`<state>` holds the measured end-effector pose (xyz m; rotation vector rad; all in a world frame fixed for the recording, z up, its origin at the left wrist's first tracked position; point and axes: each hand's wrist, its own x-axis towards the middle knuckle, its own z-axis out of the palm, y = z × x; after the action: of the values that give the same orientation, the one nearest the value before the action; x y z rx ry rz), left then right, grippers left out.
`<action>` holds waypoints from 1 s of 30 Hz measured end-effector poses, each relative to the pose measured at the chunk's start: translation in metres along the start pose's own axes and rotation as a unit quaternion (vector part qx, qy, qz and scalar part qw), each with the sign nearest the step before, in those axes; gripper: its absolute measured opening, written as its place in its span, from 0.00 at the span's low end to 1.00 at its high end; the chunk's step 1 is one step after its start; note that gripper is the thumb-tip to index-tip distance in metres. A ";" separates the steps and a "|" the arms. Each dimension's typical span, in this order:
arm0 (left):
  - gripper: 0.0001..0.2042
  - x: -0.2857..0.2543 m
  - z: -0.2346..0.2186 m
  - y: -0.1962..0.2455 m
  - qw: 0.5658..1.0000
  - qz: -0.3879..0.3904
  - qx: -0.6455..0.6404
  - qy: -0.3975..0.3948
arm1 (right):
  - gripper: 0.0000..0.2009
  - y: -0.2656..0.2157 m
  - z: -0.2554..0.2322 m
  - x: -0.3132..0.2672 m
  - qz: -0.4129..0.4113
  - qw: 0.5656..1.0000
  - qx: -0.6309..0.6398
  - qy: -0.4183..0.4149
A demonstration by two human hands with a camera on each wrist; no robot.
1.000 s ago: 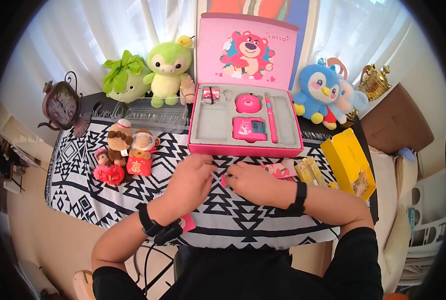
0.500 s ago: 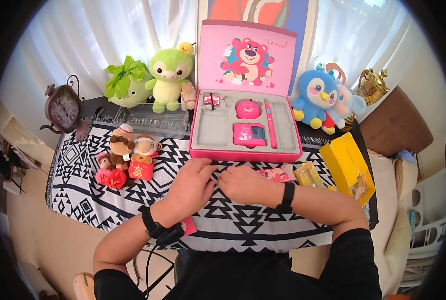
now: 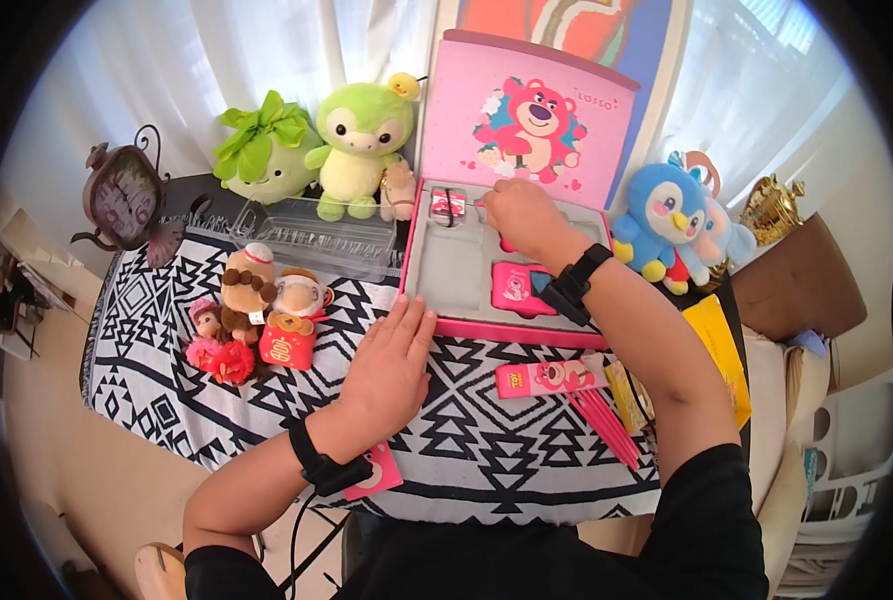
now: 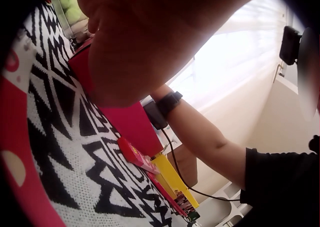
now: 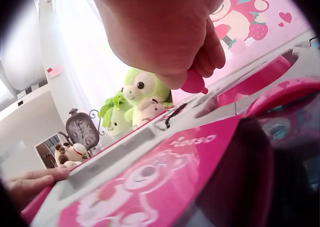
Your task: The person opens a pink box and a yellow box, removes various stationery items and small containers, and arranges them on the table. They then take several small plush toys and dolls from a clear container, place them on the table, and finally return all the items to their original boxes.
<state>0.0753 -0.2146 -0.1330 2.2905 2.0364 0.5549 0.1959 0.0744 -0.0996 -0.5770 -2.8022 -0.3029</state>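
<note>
A pink gift box (image 3: 542,333) with a bear on its raised lid stands on the patterned cloth, its grey tray (image 3: 447,275) facing up. Over the tray's back part, my right hand (image 3: 525,222) pinches a small pink piece with a rounded end (image 5: 194,82); its kind is hidden by the fingers. A strapped pink-and-white item (image 3: 448,207) sits in the tray to the left of that hand. Nearer the front lies a pink boxy item with a dark window (image 3: 515,287). My left hand (image 3: 392,365) rests its extended fingers at the box's front left edge.
On the cloth in front lie a pink bear-printed packet (image 3: 547,378), several pink sticks (image 3: 607,430) and a yellow box (image 3: 719,340). Small plush dolls (image 3: 249,280) and a clear plastic tray (image 3: 317,240) are to the left. Larger plush toys (image 3: 367,140) stand behind.
My right hand has moved from the cloth up over the tray, with the small pink piece. My left hand has shifted to the box's front edge. The pink sticks have come into view.
</note>
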 end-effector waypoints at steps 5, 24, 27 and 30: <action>0.42 -0.001 0.000 0.000 1.000 0.004 -0.003 -0.003 | 0.07 0.007 0.023 0.009 -0.008 0.999 -0.001 -0.037; 0.46 0.001 0.000 0.006 1.000 0.005 0.017 -0.013 | 0.06 0.019 0.019 0.009 -0.008 0.997 0.051 -0.060; 0.46 0.002 0.000 0.007 1.000 0.000 0.019 -0.014 | 0.05 0.009 0.014 0.012 -0.037 0.995 -0.021 -0.089; 0.46 0.002 -0.001 0.007 1.000 -0.001 0.020 -0.018 | 0.04 0.002 0.013 0.012 -0.024 0.994 -0.047 -0.094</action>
<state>0.0825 -0.2137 -0.1301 2.3019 2.0526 0.4751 0.1831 0.0841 -0.1074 -0.5878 -2.9987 -0.4122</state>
